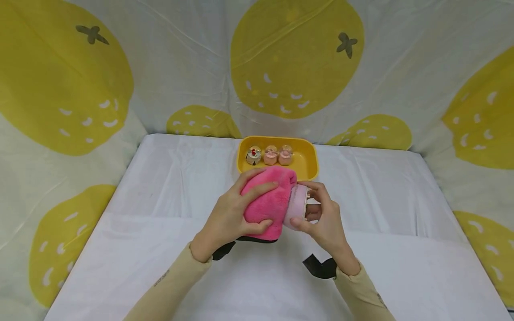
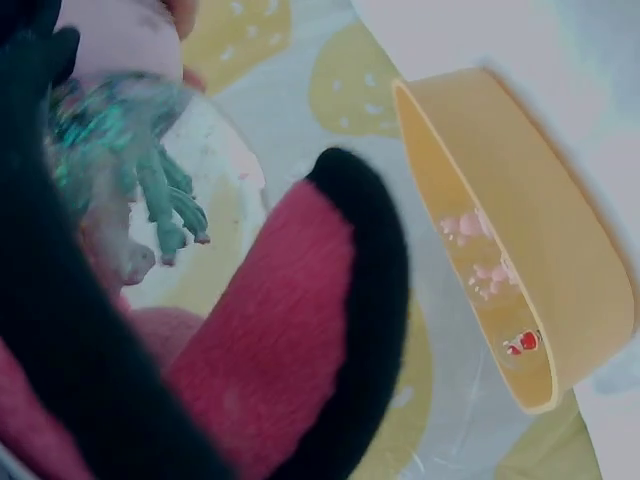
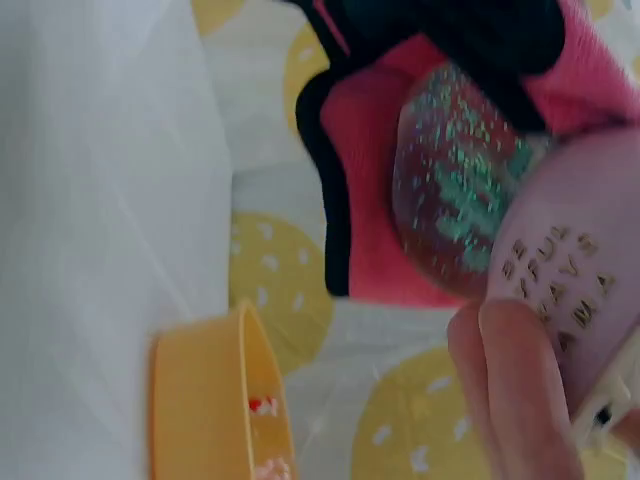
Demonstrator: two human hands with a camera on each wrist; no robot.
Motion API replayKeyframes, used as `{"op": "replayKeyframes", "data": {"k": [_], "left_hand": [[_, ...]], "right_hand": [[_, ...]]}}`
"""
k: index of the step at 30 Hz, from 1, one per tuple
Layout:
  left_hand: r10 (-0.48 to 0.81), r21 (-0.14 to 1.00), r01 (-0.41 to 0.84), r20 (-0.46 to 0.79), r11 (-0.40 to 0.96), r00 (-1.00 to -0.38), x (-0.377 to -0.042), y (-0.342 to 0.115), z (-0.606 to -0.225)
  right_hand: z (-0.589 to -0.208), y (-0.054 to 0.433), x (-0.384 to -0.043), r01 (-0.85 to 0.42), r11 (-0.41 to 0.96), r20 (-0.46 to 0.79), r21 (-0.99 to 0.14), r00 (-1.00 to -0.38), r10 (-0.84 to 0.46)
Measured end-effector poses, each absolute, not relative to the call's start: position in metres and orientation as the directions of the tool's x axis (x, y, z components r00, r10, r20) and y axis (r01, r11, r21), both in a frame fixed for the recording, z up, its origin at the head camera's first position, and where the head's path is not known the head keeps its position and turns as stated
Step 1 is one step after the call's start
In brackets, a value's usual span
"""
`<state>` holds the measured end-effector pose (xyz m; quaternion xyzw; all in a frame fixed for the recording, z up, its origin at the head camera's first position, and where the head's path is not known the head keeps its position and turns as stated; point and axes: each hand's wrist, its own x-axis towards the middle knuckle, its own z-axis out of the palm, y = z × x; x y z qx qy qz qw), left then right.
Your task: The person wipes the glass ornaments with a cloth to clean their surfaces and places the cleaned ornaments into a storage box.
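Note:
Tilted on its side above the table, a snow globe has a pale pink base (image 1: 296, 207) with raised lettering in the right wrist view. Its clear dome (image 3: 450, 180) holds green glitter and figures. A fluffy pink cloth (image 1: 265, 203) with black edging is wrapped over the dome, covering it in the head view. My left hand (image 1: 229, 209) grips the cloth around the dome with spread fingers and thumb. My right hand (image 1: 327, 218) holds the globe's base, with its thumb on the near side and fingers around the far side and underside.
Behind the hands, a yellow tray (image 1: 307, 165) stands at the back of the white-covered table (image 1: 168, 187). Inside it are three small globe ornaments (image 1: 271, 156), lined up towards the left. A lemon-print curtain (image 1: 192, 67) hangs behind and at both sides.

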<state>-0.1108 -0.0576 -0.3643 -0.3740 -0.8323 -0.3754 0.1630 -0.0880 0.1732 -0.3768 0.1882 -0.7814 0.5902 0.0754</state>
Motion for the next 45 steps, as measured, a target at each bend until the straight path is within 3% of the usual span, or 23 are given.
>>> {"op": "replayKeyframes", "data": {"k": [4, 7, 9, 12, 16, 20, 24, 28, 32, 35, 38, 42, 45], "left_hand": [[0.492, 0.451, 0.767, 0.591, 0.456, -0.639, -0.111, -0.054, -0.366], [0.476, 0.477, 0.75, 0.58, 0.458, -0.66, -0.111, -0.056, -0.367], [0.459, 0.532, 0.726, 0.562, 0.437, -0.688, -0.111, -0.059, -0.366], [0.446, 0.605, 0.694, 0.536, 0.39, -0.717, -0.112, -0.064, -0.364], [0.461, 0.637, 0.688, 0.523, 0.348, -0.717, -0.112, -0.066, -0.362], [0.471, 0.599, 0.711, 0.539, 0.369, -0.698, -0.111, -0.062, -0.364], [0.479, 0.523, 0.747, 0.573, 0.41, -0.665, -0.11, -0.057, -0.369], [0.486, 0.44, 0.789, 0.624, 0.428, -0.612, -0.113, -0.055, -0.372], [0.486, 0.429, 0.79, 0.627, 0.438, -0.609, -0.114, -0.055, -0.373], [0.463, 0.508, 0.747, 0.587, 0.429, -0.664, -0.114, -0.059, -0.372], [0.447, 0.571, 0.714, 0.558, 0.404, -0.699, -0.114, -0.063, -0.37], [0.464, 0.596, 0.708, 0.539, 0.378, -0.702, -0.115, -0.065, -0.368], [0.48, 0.575, 0.724, 0.546, 0.381, -0.686, -0.115, -0.063, -0.368]], "right_hand": [[-0.372, 0.169, -0.084, -0.088, 0.199, 0.058, -0.976, -0.987, -0.153], [-0.367, 0.173, -0.083, -0.055, 0.231, -0.004, -0.971, -0.969, -0.247], [-0.365, 0.178, -0.083, -0.136, 0.272, 0.04, -0.953, -0.943, -0.33], [-0.366, 0.184, -0.084, -0.354, 0.313, 0.204, -0.882, -0.883, -0.423], [-0.37, 0.184, -0.088, -0.588, 0.38, 0.455, -0.714, -0.802, -0.387], [-0.375, 0.179, -0.089, -0.612, 0.365, 0.542, -0.702, -0.791, -0.284], [-0.376, 0.171, -0.086, -0.477, 0.335, 0.454, -0.813, -0.878, -0.148], [-0.368, 0.163, -0.084, -0.172, 0.28, 0.168, -0.944, -0.985, -0.038], [-0.362, 0.168, -0.085, -0.037, 0.288, -0.002, -0.957, -0.991, -0.135], [-0.36, 0.177, -0.085, -0.137, 0.362, 0.025, -0.922, -0.955, -0.296], [-0.36, 0.183, -0.087, -0.338, 0.415, 0.166, -0.845, -0.903, -0.397], [-0.365, 0.184, -0.093, -0.596, 0.438, 0.456, -0.673, -0.801, -0.389], [-0.368, 0.181, -0.094, -0.626, 0.449, 0.542, -0.638, -0.779, -0.316]]}}
